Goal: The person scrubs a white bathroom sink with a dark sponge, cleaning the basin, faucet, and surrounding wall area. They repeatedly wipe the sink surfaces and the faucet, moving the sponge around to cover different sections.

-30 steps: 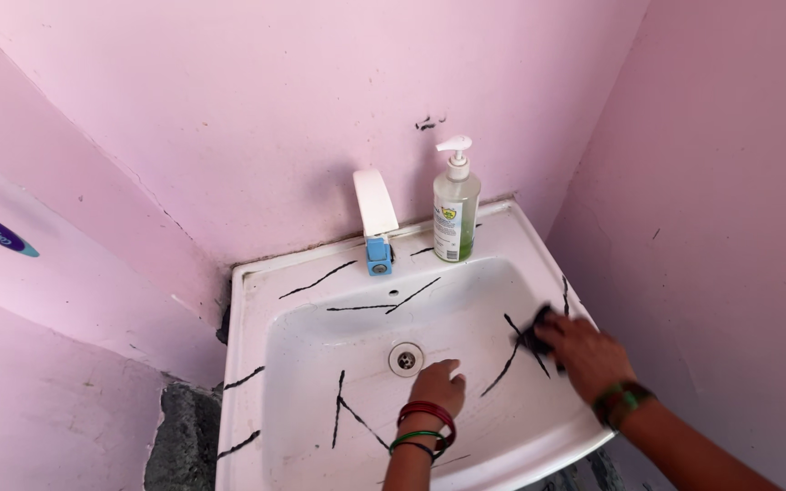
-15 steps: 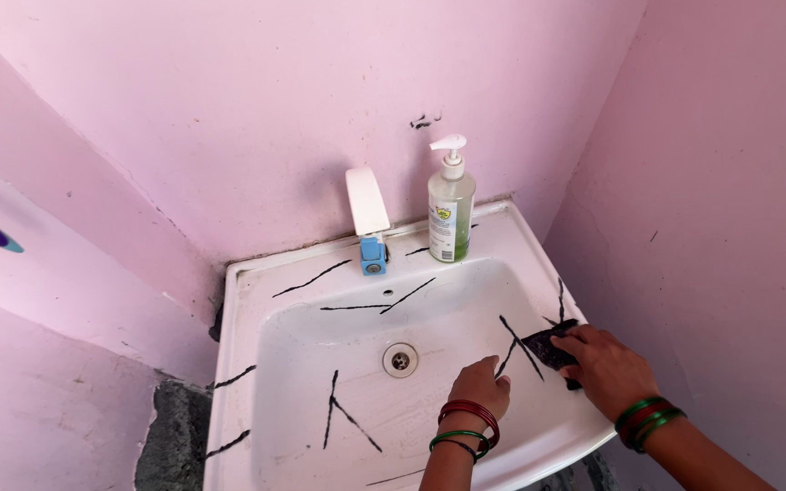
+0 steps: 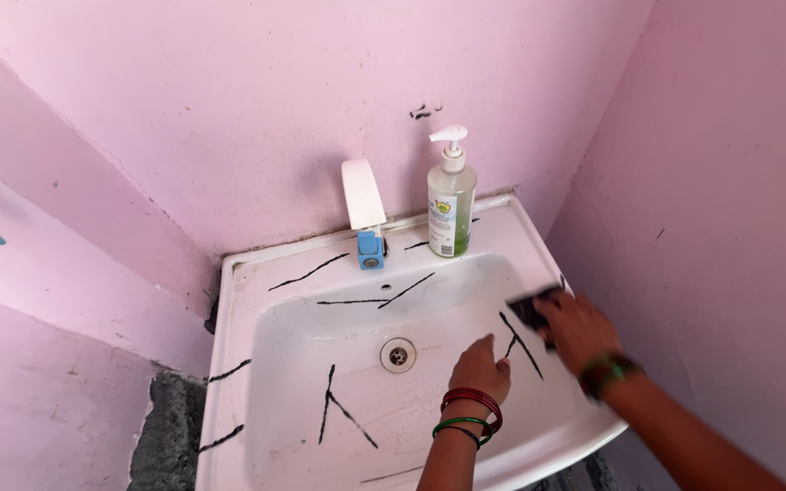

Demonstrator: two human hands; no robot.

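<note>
Pink walls corner a white sink [image 3: 256, 364] streaked with black lines. Right of its drain [image 3: 398, 355], the left hand [image 3: 481, 365] rests flat and empty, bracing. At the sink's right rim, the right hand [image 3: 579, 329] grips a dark sponge [image 3: 531, 309], pressing it onto a line.

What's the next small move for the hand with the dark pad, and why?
Probably draw the dark scrubbing pad down along the black line just below it. The right hand holds the pad at the sink basin's right edge, right at that line's upper end, and the mark looks unwiped. The left hand rests flat in the basin near the drain, clear of that stroke.
</note>
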